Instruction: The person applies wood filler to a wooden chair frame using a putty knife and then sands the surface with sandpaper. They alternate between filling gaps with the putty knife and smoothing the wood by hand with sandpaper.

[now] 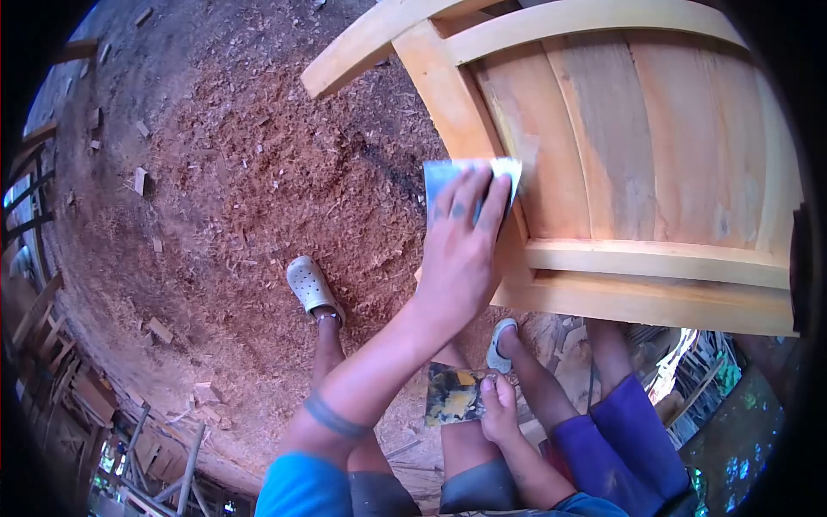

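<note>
My left hand (pixel 461 250) lies flat on a sheet of blue-grey sandpaper (pixel 508 169), pressing it against the upright side post of a pale wooden furniture frame (pixel 655 263). A dark band circles that forearm. Lower down, my right hand (pixel 498 405) pinches a smaller, worn, dark and yellowish sheet (pixel 450 395) in front of my knees. The frame has curved vertical slats (pixel 637 138) and a straight rail across its near side.
Reddish sawdust and wood chips (pixel 241 198) cover the ground, with small offcuts scattered at the left. My foot in a pale clog (pixel 310 287) stands in it. Another person's legs in purple shorts (pixel 616 431) stand close at the right. Timber pieces lie along the left edge.
</note>
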